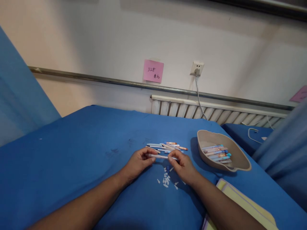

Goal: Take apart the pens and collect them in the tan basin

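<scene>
Our left hand [140, 162] and right hand [184, 165] had their grip clamped on a pen [160, 156] above blue cloth [79, 153], partly hiding it. We read "32" on the pink note [153, 71], the rest unclear.

Left hand [139, 163]: bare, ungloved
Right hand [183, 167]: bare, ungloved
Left forearm [83, 201]: bare, narrows toward hand
Right forearm [222, 203]: same taper, bare as far as visible

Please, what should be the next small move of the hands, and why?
Perhaps the right hand should let go of the pen and take one of the loose white pieces, since the left hand also holds the pen and these pieces lie close by.
</scene>
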The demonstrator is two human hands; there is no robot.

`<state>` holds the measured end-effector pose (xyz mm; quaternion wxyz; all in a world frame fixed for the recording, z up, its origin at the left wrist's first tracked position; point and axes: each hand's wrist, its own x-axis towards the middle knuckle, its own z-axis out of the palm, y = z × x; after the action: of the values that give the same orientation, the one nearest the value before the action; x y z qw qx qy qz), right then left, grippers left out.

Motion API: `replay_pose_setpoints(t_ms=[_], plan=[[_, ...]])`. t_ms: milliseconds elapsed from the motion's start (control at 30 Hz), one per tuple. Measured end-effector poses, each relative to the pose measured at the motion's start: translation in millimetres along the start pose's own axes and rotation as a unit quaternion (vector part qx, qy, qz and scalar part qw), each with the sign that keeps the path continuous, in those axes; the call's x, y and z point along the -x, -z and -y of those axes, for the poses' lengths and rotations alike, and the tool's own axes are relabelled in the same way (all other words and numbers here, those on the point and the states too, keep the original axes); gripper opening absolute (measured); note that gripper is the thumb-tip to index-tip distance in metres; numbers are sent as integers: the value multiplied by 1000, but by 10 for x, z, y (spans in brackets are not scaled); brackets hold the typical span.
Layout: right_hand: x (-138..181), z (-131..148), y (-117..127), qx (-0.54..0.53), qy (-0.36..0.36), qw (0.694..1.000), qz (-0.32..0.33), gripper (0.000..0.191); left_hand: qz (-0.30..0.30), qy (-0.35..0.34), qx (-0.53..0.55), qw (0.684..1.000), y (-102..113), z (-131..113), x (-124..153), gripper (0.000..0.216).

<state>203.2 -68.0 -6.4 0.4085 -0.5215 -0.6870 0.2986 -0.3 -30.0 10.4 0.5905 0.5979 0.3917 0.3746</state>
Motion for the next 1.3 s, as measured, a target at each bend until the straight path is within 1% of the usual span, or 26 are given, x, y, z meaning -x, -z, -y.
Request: replay_pose_setpoints(t_ms=[100, 200, 267, 367, 433, 500, 667, 800, 900, 1033, 1167, 1233, 1267, 1300], plan=[[-3, -33, -4, -24, -4, 1000, -3, 11, -17, 13, -8, 1000, 0, -1, -8, 34], [-4, -50, -9, -44, -13, 999, 7, 11, -10, 26, -26, 999, 0, -1, -6, 29], [-6, -40, -15, -72, -26, 997, 17, 12, -13, 15, -36, 999, 6, 1, -4, 25], [-27, -9, -25, -124, -50, 991, 30, 17, -20, -11, -49, 999, 29, -3, -7, 22], [-58, 2, -31, -154, -63, 986, 28, 23, -18, -19, -57, 998, 47, -11, -16, 21], [-97, -1, -33, -184, -76, 980, 14, 28, -12, -18, -57, 998, 60, -15, -28, 22], [-150, -22, -11, -269, -94, 958, -17, 39, 3, 12, -39, 999, 42, 12, -41, 29], [-142, -27, 18, -327, -81, 941, -4, 39, 24, 46, -12, 999, -6, 35, -24, 36], [-143, -33, 28, -334, -75, 940, -1, 36, 39, 57, 7, 998, -33, 29, -7, 38], [-136, 6, -16, -324, -79, 943, 3, 38, 43, 69, 30, 996, -41, 10, 21, 40], [-117, 142, -55, -329, -70, 941, 15, 37, 82, 82, 55, 992, -39, -11, 54, 39], [-131, 215, 37, -323, -58, 945, -12, 35, 98, 83, 54, 990, -33, -17, 58, 38], [-146, 240, 128, -315, -51, 947, -42, 34, 103, 83, 48, 990, -29, -17, 54, 37], [-165, 254, 251, -307, -40, 946, -94, 32, 104, 84, 42, 990, -23, -14, 46, 37]])
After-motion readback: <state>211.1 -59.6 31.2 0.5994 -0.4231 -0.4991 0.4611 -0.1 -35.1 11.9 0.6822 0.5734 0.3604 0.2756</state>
